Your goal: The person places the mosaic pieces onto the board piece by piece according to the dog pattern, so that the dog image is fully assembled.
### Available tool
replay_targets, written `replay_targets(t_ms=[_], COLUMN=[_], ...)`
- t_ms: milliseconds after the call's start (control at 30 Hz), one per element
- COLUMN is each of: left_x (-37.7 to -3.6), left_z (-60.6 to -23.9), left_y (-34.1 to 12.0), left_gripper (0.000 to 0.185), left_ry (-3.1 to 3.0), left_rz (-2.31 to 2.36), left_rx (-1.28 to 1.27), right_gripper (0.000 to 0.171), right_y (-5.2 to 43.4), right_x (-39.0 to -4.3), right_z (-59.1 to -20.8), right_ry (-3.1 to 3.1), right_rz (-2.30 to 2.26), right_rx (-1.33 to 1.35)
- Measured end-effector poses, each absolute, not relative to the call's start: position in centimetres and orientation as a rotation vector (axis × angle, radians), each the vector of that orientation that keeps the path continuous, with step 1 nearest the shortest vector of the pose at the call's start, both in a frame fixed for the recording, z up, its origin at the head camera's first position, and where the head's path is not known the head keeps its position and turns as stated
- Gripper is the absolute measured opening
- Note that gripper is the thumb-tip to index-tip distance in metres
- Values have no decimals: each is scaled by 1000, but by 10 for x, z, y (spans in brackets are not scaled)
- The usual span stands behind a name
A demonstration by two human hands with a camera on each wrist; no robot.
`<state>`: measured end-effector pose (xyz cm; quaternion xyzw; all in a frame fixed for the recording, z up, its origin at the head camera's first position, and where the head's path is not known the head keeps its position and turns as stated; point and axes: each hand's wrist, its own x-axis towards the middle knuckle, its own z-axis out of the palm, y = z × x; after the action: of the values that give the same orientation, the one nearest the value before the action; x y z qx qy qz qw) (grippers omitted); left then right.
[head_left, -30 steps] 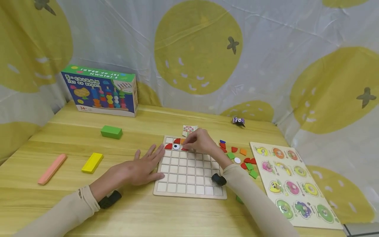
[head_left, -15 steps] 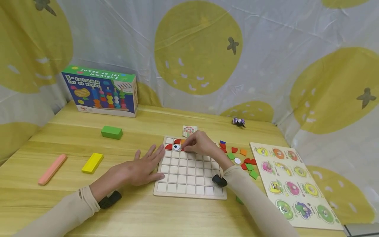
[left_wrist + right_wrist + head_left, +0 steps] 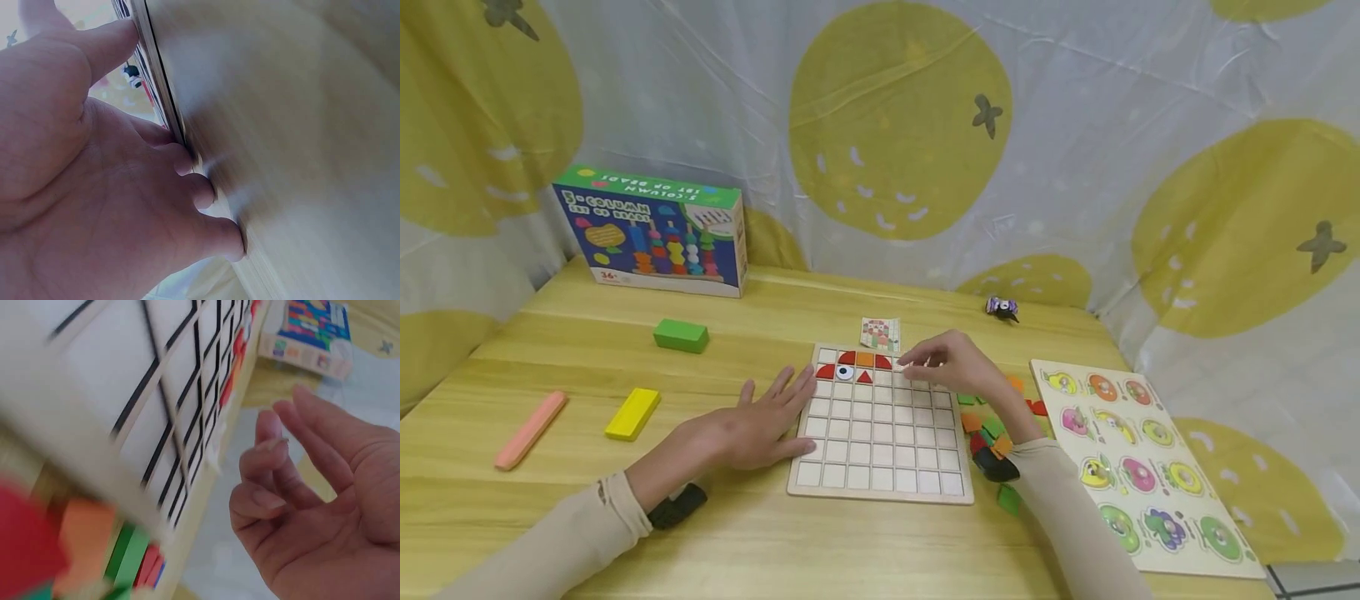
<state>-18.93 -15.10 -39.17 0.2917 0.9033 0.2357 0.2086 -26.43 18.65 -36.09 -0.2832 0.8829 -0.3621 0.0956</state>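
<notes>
head: bright, even | left wrist: dimmer | right wrist: red piece (image 3: 28,544) blurred

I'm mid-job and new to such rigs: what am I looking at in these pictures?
No machine here: a person works bare-handed at a table. The wide picture comes from a head-worn camera; the two close-ups come from wrist cameras. The left hand rests at the left edge of a grid board. The right hand is over the board's far right part, holding nothing visible. Red pieces, an orange square and an eye piece sit in the board's two far rows; loose pieces lie to its right. Also on the table: a fruit board, a picture card, a box, a green block, a yellow block and a pink stick.
</notes>
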Motion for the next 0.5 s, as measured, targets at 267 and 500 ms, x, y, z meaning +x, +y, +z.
replay_targets(t_ms=[267,500], left_x=[-196,-191], left_z=[-407,-396], left_y=[-154,-152], left_gripper=[99,97], left_ry=[2532,2507], left_rz=[653,679], left_rx=[835,824], right_gripper=[21,16], right_y=[257,307], right_x=[-249,-240], right_z=[-367,-375], right_ry=[2587,2619], right_rz=[-1121,-1085], right_rx=[-701,-560])
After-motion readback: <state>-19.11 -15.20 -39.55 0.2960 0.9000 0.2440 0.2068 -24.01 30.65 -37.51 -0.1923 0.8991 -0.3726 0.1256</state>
